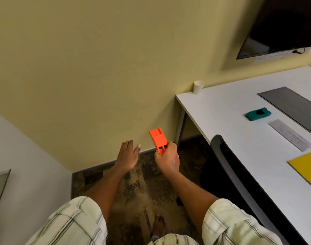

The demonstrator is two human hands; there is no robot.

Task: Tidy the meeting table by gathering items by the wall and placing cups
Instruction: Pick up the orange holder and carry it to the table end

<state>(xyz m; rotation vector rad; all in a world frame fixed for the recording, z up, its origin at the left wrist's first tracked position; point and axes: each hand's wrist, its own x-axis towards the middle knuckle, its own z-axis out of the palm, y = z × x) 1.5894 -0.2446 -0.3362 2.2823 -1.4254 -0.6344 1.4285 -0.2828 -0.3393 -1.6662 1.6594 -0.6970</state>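
Head view, right hand [168, 160] grasping the near end of an orange block [157, 140] in the air left of the bench [222, 114], left hand [127, 156] released, fingers spread, paper cup [198, 87] upright at the bench corner by the wall, teal block [258, 114] lying on the bench.

Premises: an office meeting room. A large dark flat screen [283, 23] is mounted on the plain yellow wall [98, 68] at the upper right of the frame, with a white socket plate [267, 57] just beneath it. A long white tabletop [230, 124] along the right side carries a flat grey panel [292, 106], a paper cup [198, 87] at the wall end and a yellow sheet [306, 168]. A dark chair [227, 165] stands at its near edge, and mottled brown carpet [142, 183] covers the floor at lower centre.
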